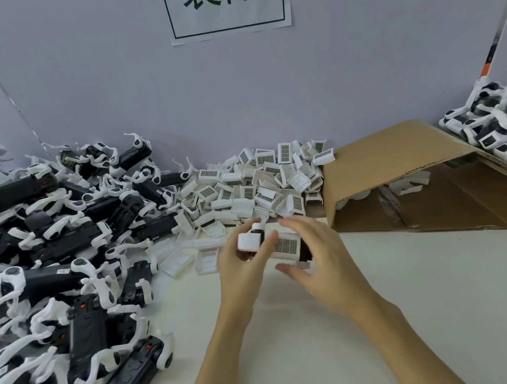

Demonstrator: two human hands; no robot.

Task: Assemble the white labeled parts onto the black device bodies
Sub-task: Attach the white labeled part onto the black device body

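Observation:
In the middle of the view my left hand (244, 264) grips a black device body (304, 253) by its white end, thumb on top. A white labeled part (286, 245) with a dark grid label sits on that body. My right hand (315, 257) curls around the body's right side, fingers spread above and below it, and hides most of the black casing. A heap of loose white labeled parts (257, 185) lies just behind my hands. A big pile of black device bodies (61, 261) with white arms fills the left.
A brown cardboard box (399, 156) lies on its side at the right, with a few white parts inside. More devices (498, 132) with labeled parts fitted are piled at the far right. A paper sign (227, 2) hangs on the grey wall. The white tabletop (326, 341) stretches below my arms.

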